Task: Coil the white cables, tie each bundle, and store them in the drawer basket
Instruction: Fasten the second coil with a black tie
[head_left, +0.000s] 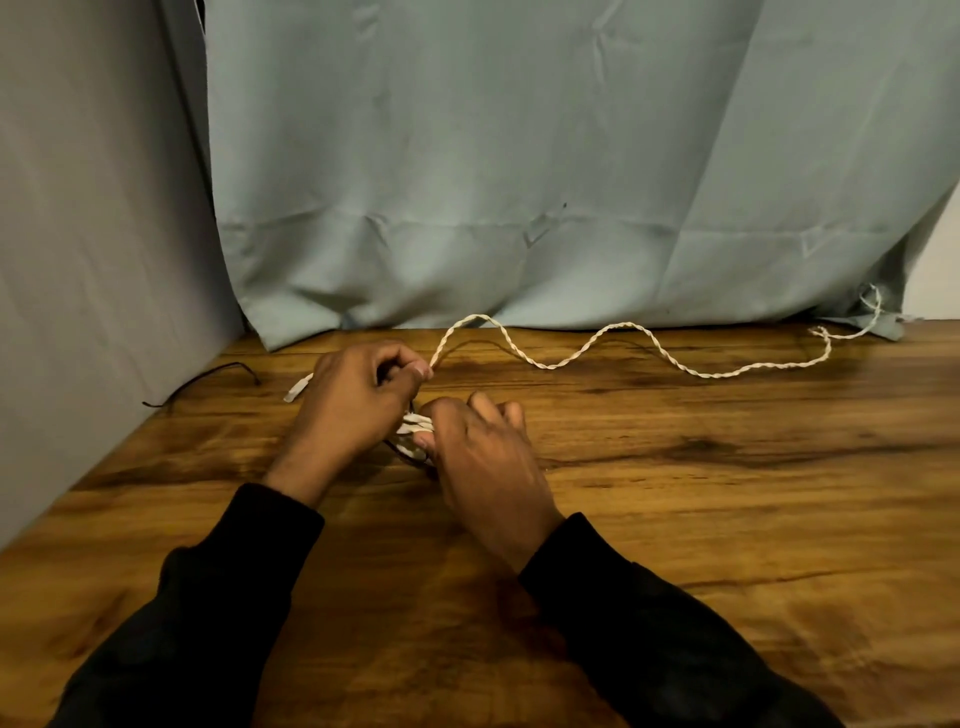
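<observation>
Head view: white cable (623, 353) trails right from left hand (353, 400) grip.

Two hands (415, 415), one white cable (613, 348), one thin black wire (218, 370).

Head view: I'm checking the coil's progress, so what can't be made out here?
- Coil: mostly hidden between the left hand and right hand; loop count unclear.
- Tie: dark strand by the coil, too small to tell.
- Cable far end: blurs into the curtain.
- Drawer basket: not in view.
</observation>
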